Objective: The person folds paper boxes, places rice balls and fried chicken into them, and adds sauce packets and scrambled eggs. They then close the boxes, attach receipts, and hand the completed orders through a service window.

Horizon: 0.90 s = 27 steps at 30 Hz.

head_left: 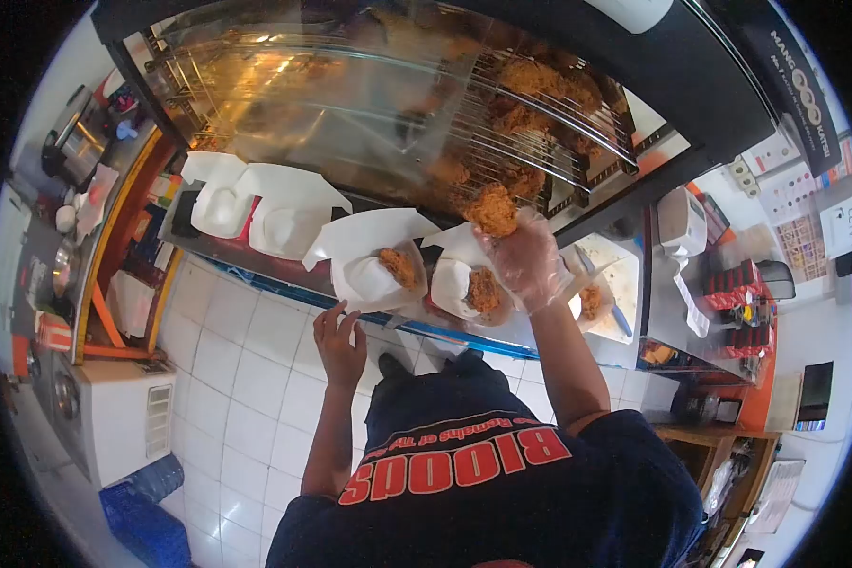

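My right hand (pixel 528 260), in a clear plastic glove, holds a piece of fried chicken (pixel 492 209) at its fingertips, above the back of the counter by the display case. Bare, my left hand (pixel 339 339) is at the counter's front edge with fingers apart, just below an open white box (pixel 364 282) with rice and a chicken piece (pixel 398 268). Another box with rice and chicken (pixel 484 290) lies to the left of my gloved hand. Further left, two open boxes (pixel 289 227) hold rice only. Partly behind my right wrist is one more portion with chicken (pixel 591 302).
A glass display case (pixel 312 123) with wire racks (pixel 549 114) of fried chicken stands behind the boxes. To the right are a tray with a blue-handled utensil (pixel 621 320) and a side counter with red packs (pixel 734 284). A white appliance (pixel 133 417) stands at the left.
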Each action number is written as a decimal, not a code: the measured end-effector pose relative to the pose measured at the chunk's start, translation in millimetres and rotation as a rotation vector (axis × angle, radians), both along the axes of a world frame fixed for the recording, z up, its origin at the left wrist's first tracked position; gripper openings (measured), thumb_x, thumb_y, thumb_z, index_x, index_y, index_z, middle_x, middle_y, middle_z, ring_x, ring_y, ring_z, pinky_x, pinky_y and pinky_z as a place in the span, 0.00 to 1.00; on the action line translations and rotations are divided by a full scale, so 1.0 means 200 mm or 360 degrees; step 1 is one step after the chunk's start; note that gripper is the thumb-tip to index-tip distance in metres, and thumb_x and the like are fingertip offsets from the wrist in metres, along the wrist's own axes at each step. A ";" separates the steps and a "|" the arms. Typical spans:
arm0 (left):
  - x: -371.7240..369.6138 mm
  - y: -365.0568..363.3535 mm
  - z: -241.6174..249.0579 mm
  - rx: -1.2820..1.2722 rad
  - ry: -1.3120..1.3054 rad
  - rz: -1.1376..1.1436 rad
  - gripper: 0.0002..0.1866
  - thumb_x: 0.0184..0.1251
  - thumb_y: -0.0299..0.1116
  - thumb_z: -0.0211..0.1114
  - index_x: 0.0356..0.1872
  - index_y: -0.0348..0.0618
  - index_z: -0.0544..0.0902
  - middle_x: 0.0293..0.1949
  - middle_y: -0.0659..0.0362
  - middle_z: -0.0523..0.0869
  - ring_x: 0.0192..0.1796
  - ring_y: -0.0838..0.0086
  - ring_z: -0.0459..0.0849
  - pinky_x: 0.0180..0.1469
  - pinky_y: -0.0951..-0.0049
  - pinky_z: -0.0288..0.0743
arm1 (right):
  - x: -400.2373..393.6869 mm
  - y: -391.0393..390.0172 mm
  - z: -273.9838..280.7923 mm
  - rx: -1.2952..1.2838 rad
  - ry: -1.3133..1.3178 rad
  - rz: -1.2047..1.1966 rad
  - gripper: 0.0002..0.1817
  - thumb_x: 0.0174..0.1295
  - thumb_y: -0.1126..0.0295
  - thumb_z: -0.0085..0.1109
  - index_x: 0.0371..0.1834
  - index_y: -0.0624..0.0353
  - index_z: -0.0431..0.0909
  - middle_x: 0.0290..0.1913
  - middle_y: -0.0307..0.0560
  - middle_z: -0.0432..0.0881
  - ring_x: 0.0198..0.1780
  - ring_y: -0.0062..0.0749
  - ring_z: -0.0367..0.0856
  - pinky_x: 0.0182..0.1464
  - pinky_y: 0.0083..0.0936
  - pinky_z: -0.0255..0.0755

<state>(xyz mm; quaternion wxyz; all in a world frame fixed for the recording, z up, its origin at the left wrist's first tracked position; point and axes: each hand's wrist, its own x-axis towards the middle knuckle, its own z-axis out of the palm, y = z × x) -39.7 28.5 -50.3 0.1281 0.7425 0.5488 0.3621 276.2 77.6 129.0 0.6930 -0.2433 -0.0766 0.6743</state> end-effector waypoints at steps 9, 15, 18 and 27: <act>0.05 -0.01 0.01 -0.0028 -0.0001 -0.0049 0.14 0.60 0.24 0.68 0.48 0.43 0.88 0.62 0.54 0.81 0.66 0.51 0.72 0.67 0.50 0.67 | 0.03 -0.01 -0.20 -0.0243 -0.0235 -0.0008 0.20 0.75 0.64 0.59 0.61 0.67 0.70 0.49 0.62 0.84 0.42 0.46 0.90 0.40 0.27 0.91; 0.00 -0.05 0.07 -0.0093 -0.0054 0.0130 0.15 0.60 0.23 0.68 0.49 0.45 0.88 0.62 0.55 0.82 0.66 0.51 0.73 0.68 0.51 0.67 | -0.20 0.03 -0.17 -0.0165 -0.0340 0.0280 0.21 0.75 0.64 0.60 0.60 0.70 0.72 0.46 0.63 0.85 0.39 0.44 0.90 0.38 0.29 0.91; -0.08 -0.11 0.04 -0.0094 -0.0018 0.0321 0.15 0.59 0.23 0.69 0.49 0.45 0.88 0.62 0.56 0.82 0.65 0.53 0.74 0.68 0.52 0.68 | -0.43 0.20 -0.22 0.0141 -0.1494 0.0579 0.20 0.70 0.61 0.66 0.58 0.64 0.80 0.46 0.55 0.88 0.42 0.41 0.89 0.46 0.33 0.85; -0.37 -0.34 -0.05 -0.0103 0.0065 0.0681 0.14 0.61 0.24 0.68 0.48 0.45 0.87 0.61 0.53 0.82 0.66 0.52 0.74 0.69 0.50 0.67 | -1.16 1.21 -0.38 0.1588 -0.3580 0.1515 0.13 0.56 0.54 0.66 0.33 0.51 0.89 0.29 0.47 0.87 0.32 0.35 0.85 0.38 0.38 0.76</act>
